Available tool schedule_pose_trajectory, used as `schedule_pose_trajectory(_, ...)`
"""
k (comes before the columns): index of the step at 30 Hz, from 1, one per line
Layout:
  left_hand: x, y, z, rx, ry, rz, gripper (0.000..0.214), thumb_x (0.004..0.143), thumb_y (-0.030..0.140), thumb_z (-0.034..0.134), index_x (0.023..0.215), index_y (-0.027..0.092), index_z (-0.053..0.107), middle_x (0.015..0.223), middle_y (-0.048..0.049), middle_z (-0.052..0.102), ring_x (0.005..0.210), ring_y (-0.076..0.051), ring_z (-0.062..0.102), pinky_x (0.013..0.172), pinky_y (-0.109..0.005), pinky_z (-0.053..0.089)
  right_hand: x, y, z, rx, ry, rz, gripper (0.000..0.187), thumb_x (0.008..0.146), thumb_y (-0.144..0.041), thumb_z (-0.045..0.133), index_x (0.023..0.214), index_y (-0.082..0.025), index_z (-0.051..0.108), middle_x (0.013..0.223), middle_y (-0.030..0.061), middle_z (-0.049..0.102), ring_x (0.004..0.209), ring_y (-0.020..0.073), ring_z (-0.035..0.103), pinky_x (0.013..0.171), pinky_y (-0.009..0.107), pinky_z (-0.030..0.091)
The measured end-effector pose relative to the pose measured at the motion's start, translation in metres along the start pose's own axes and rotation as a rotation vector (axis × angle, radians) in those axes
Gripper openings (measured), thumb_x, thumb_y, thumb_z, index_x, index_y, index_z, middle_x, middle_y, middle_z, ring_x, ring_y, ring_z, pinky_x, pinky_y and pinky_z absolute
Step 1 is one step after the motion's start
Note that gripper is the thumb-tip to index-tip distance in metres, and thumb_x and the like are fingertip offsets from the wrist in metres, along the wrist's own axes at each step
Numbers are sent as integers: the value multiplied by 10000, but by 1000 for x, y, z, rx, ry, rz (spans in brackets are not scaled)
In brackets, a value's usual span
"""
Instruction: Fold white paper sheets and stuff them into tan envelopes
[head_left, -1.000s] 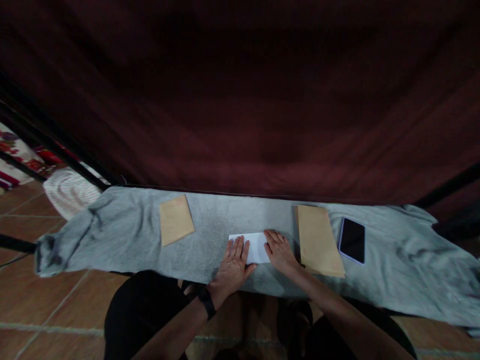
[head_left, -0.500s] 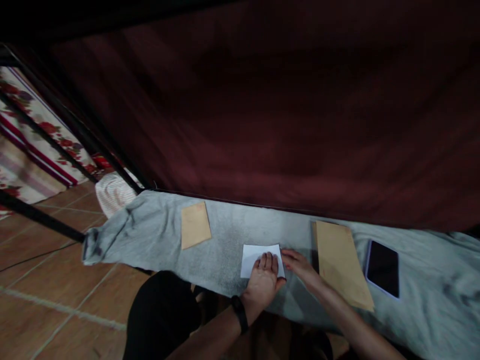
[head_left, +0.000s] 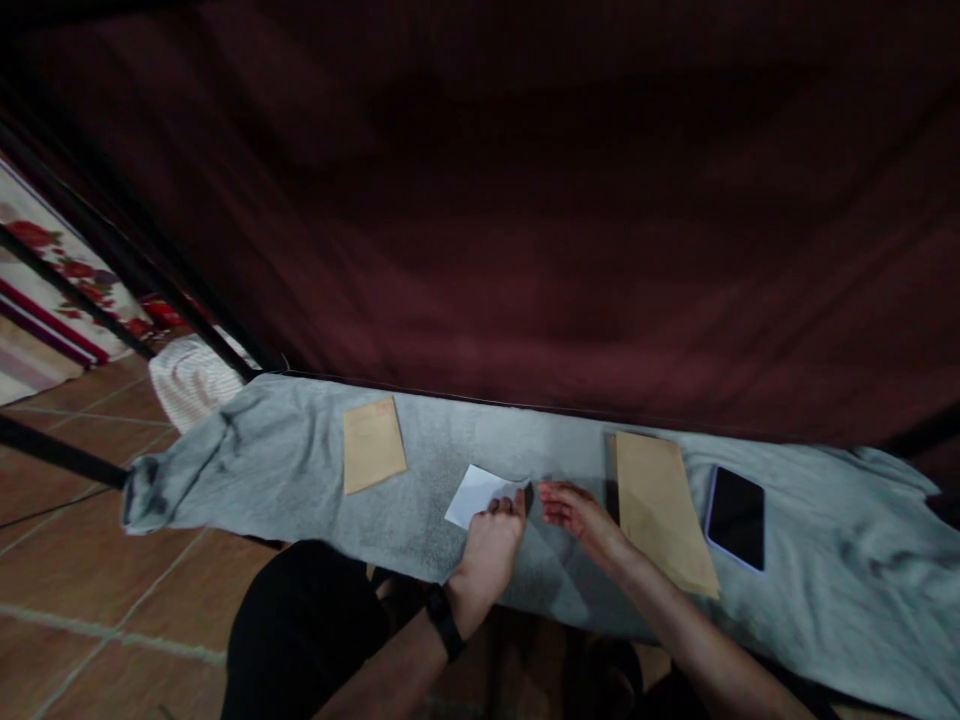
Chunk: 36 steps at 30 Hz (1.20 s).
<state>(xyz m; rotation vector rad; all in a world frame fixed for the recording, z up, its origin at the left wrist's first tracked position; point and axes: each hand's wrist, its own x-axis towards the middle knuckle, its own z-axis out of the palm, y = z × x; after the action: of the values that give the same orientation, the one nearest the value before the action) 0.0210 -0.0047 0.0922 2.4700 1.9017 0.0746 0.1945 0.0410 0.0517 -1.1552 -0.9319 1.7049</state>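
Note:
A small white sheet of paper point(head_left: 477, 492) lies on the grey cloth, turned at a slant. My left hand point(head_left: 496, 530), with a black band at the wrist, is over its near right part. Its fingers are curled in and closed on the paper, partly hiding it; the far right corner looks slightly raised. Just right of the paper, my right hand point(head_left: 570, 508) hovers with loosely bent fingers, apart from the sheet and holding nothing.
On the grey cloth point(head_left: 292, 430) lie a brown envelope point(head_left: 373, 445) at left, a stack of brown envelopes point(head_left: 661, 510) at right and a phone point(head_left: 736, 517) beyond it. A dark red curtain point(head_left: 480, 250) hangs behind. Black metal bars point(head_left: 60, 450) stand at left.
The white paper has turned at a slant. My left hand has gone from lying flat to curled fingers, and my right hand has come off the paper's right edge. The view has shifted slightly right.

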Motion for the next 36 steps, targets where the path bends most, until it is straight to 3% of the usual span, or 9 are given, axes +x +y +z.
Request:
schedule_pose_trajectory(3, 7, -13, -26, -300, 189, -127, 517, 910, 46, 442, 1389, 212, 545, 1068, -110, 734, 922, -233, 715, 770, -331, 581, 0, 2, -1, -33, 119, -32, 421, 705, -480, 709, 1011, -191, 717, 1068, 109, 735, 974, 269, 693, 867, 410, 571)
schedule_pose_trajectory(6, 15, -24, -40, -868, 383, -270, 446, 954, 228, 474, 1396, 216, 534, 977, -64, 727, 816, -202, 704, 670, -300, 590, -4, 1, 2, -17, 104, -25, 468, 760, -485, 662, 1133, -203, 676, 1188, 100, 708, 1067, 268, 675, 901, 402, 564)
schedule_pose_trajectory(9, 21, -35, -29, -1300, 395, -413, 527, 894, 292, 563, 1403, 169, 510, 812, -18, 674, 664, -163, 651, 506, -250, 553, -7, -1, 6, 56, -44, 16, 501, 819, -524, 619, 1213, -216, 641, 1203, 82, 709, 1064, 259, 683, 854, 388, 581)
schedule_pose_trajectory(12, 20, -44, 1, -1417, 335, -562, 565, 837, 260, 616, 1378, 129, 520, 712, 15, 618, 562, -131, 588, 460, -241, 527, -3, 1, 6, -89, -14, -41, 481, 812, -530, 626, 1154, -196, 666, 1061, 78, 749, 936, 260, 712, 725, 362, 591)
schedule_pose_trajectory(17, 0, -53, 46, -1121, 222, -552, 518, 861, 237, 581, 1364, 126, 529, 740, -14, 678, 559, -161, 622, 520, -278, 524, 10, 13, -4, -741, 108, -156, 248, 857, -329, 538, 1005, -204, 692, 881, 27, 752, 776, 214, 695, 665, 315, 545)
schedule_pose_trajectory(21, -14, -54, 53, -604, 179, -420, 480, 892, 205, 530, 1372, 190, 533, 957, -79, 740, 825, -229, 710, 739, -338, 561, 11, 16, -5, -913, 153, -150, 241, 838, -224, 568, 1044, -227, 693, 907, 50, 754, 866, 241, 698, 795, 345, 509)
schedule_pose_trajectory(26, -12, -41, 57, -229, 318, -157, 459, 957, 213, 425, 1411, 184, 490, 1301, -145, 632, 1207, -277, 602, 1012, -443, 498, 7, 16, 1, -1344, 176, -128, 388, 907, -224, 497, 1281, -214, 598, 1019, 87, 761, 933, 247, 717, 803, 333, 496)
schedule_pose_trajectory(30, -3, -20, 71, -171, 303, 89, 513, 1011, 356, 386, 1491, 175, 383, 1526, -152, 463, 1431, -286, 403, 1123, -495, 412, 6, 16, 2, -1414, 170, -135, 408, 931, -240, 462, 1328, -209, 556, 1071, 86, 756, 965, 237, 716, 812, 326, 494)
schedule_pose_trajectory(36, -1, -15, 83, -78, 252, 79, 582, 1014, 416, 379, 1509, 111, 344, 1552, -177, 421, 1462, -277, 355, 1167, -491, 357, 9, 16, -4, -1361, 132, -118, 404, 924, -241, 475, 1317, -202, 557, 1084, 88, 754, 971, 237, 714, 801, 314, 492)
